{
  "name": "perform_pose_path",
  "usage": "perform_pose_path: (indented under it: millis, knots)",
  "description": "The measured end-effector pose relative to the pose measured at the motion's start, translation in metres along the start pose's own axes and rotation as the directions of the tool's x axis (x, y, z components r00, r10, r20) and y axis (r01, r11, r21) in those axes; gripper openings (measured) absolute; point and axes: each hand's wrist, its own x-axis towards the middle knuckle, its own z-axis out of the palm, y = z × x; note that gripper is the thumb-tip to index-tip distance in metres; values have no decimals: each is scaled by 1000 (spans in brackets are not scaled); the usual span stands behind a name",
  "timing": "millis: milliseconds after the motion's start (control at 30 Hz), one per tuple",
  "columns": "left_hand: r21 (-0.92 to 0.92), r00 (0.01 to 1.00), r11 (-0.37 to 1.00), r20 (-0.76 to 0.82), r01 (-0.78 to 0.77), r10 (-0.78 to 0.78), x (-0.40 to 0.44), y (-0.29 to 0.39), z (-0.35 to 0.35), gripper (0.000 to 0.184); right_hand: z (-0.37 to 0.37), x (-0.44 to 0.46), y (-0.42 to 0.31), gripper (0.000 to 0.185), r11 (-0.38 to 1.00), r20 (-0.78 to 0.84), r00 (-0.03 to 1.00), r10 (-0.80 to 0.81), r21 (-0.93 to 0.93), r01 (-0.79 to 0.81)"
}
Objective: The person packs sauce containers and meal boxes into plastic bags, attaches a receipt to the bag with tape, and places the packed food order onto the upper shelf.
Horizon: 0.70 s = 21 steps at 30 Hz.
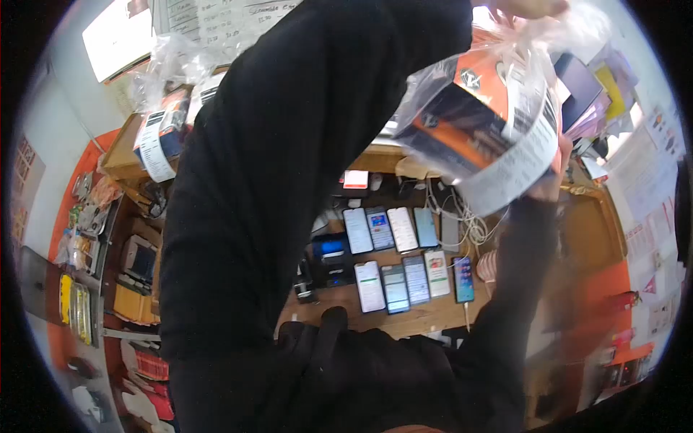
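A clear plastic bag (433, 72) is held up at the upper right. Inside it show dark and orange printed boxes (469, 119), and a long white printed paper strip (512, 169) curves across its front. My left hand (530, 7) reaches across to the bag's gathered top, closed on the plastic and partly cut off by the frame's edge. From below and behind, my right hand (550, 186) grips the bag's right side; most of its fingers are hidden. Below the bag, several smartphones (402, 229) lie in two rows with lit screens.
Another bagged box (172, 119) with a paper strip stands on the wooden shelf (123, 155) at left. White cables (469, 224) tangle right of the phones on the wooden desk (339, 312). A handwritten sheet (209, 25) hangs behind. Open shelving (133, 267) lines the left side.
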Motion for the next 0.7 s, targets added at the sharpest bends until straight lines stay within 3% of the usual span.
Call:
perform_pose_path:
  millis: [33,100,133,167,300,333,367,433,567,633,667,700]
  knots:
    - [29,998,998,-17,57,-56,6,-19,12,36,-26,27,-15,60,999,-36,999,5,-48,-7]
    - [67,988,986,-54,151,-147,15,-55,26,37,-69,77,-32,49,972,8,975,222,-85,-220]
    - [78,980,978,-71,191,-186,19,-74,37,37,-90,101,-31,43,955,-92,954,284,-68,-290]
    - [89,969,966,-82,242,-235,19,-92,46,38,-106,123,-26,41,930,-48,932,359,-64,-361]
    - [108,914,909,-95,403,-394,5,-161,76,41,-118,168,25,47,912,-11,929,370,-189,-365]
    - [104,898,892,-86,439,-432,-3,-173,82,42,-132,183,46,51,897,-68,923,380,-216,-385]
    - [105,878,871,-68,479,-474,-13,-186,85,43,-149,197,67,52,877,152,865,479,-133,-462]
    - [109,833,827,-18,551,-553,-39,-206,86,45,-138,199,113,40,877,-53,879,474,-62,-476]
    - [38,721,725,90,687,-687,-91,-219,52,50,-107,207,156,41,833,96,829,550,-129,-538]
    - [3,649,655,134,756,-749,-109,-199,14,60,-103,215,174,44,807,167,790,590,-124,-577]
    - [14,700,712,170,702,-693,-114,-193,-5,55,-93,210,173,41,754,135,742,657,-130,-644]
    - [13,740,759,211,651,-638,-128,-194,-14,50,-90,217,177,38,784,224,753,619,-225,-578]
